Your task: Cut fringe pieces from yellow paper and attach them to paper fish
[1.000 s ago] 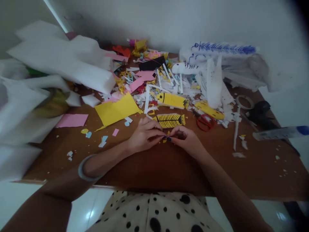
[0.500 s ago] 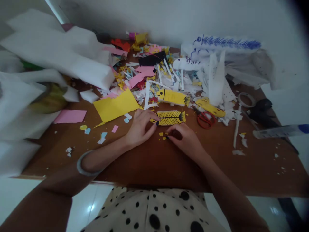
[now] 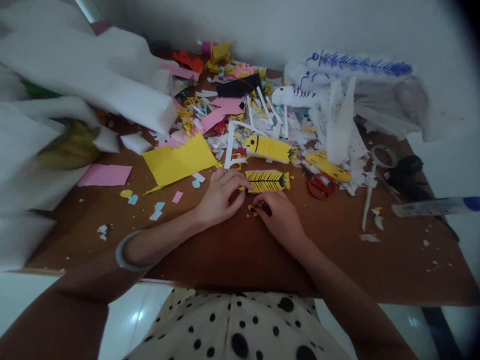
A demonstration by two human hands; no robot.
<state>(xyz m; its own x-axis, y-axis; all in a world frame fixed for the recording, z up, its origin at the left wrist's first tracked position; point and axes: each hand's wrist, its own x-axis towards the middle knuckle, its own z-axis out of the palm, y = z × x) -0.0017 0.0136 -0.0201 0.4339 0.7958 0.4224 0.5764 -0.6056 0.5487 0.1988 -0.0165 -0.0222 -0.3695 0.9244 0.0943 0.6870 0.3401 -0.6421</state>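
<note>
A yellow paper fish [image 3: 268, 181] with black fishbone lines lies on the brown table, its tail to the right. My left hand [image 3: 221, 197] has its fingers curled at the fish's head end, thumb and fingertips closed on the edge there and hiding it. Just below the fish, my right hand [image 3: 279, 215] is bent low with thumb and forefinger together. These fingertips are among small yellow paper scraps [image 3: 250, 213]; what is between them is too small to make out. Behind lies another yellow paper fish [image 3: 272, 149] with a drawn face.
Red-handled scissors [image 3: 321, 186] and a yellow cutter [image 3: 330, 167] lie to the right, near a tape roll [image 3: 384, 148]. A yellow paper sheet [image 3: 180, 161] is at left. Mixed paper cuttings [image 3: 221, 110] heap at the back. White foam blocks [image 3: 112, 95] crowd the left side.
My right hand has shifted slightly left and up, closer to the fish and over the yellow scraps. My left hand stays at the fish's head end.
</note>
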